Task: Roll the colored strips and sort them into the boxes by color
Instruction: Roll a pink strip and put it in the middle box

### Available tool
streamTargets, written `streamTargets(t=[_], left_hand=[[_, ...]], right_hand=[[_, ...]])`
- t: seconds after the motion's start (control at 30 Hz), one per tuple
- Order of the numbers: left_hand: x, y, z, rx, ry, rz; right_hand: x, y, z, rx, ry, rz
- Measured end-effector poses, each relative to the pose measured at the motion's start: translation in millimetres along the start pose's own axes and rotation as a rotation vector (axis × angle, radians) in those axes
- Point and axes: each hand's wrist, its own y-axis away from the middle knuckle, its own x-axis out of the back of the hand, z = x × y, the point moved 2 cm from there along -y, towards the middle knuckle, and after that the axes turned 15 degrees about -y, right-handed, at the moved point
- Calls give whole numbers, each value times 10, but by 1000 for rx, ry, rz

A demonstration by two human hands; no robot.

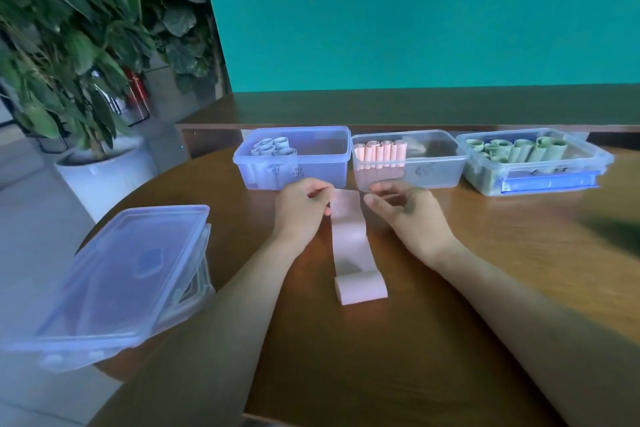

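A long pink strip [349,246] lies stretched toward me on the wooden table [502,253], its near end curled under. My left hand [301,208] pinches the strip's far end from the left. My right hand [405,211] is at the same end on the right side, fingers bent toward it; whether it touches the strip I cannot tell. Behind stand three clear boxes: the left box [294,177] with blue-grey rolls, the middle box [433,173] with several pink rolls, and the right box [602,159] with green rolls.
A lidded clear box [117,281] sits tilted at the table's left edge. A potted plant in a white pot [104,180] stands on the floor to the left. A raised wooden ledge [415,111] and a teal wall run behind the boxes.
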Motion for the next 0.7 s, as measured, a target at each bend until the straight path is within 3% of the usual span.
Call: streamTargets(t=[0.2,0.37,0.57,0.7], left_hand=[[0,-32,-5,60,-50,-20],[43,26,45,71,-64,-24],[66,-1,52,82,-22,-9],[56,-45,31,74,-73,26]], right_hand=[[-34,568,-193,158,26,-418],[128,878,-348,-49,-211,-425],[151,986,-421,-37,-301,-412],[109,987,-393,-20,-230,-472]])
